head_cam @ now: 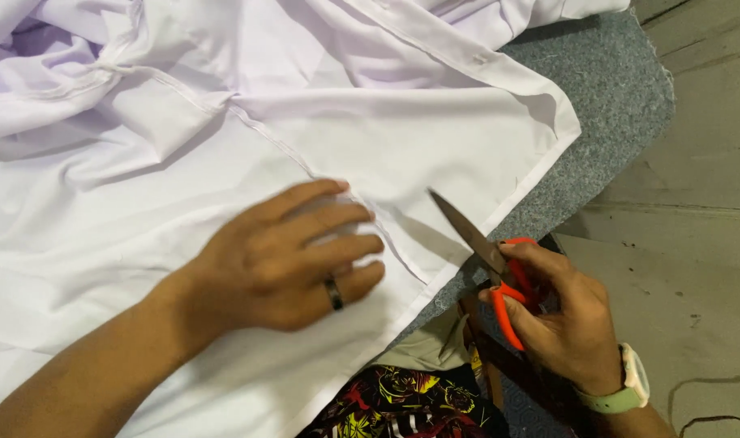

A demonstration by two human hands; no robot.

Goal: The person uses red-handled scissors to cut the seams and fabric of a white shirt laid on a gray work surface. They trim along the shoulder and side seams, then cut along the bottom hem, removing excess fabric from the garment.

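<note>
Two hands [280, 259] [560, 312], shirt hem [467, 251], scissors [487, 251].

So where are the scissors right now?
In the head view the scissors are lower right, held in the right hand. Their blade points up-left over the white cloth's edge, right of the left hand.
</note>
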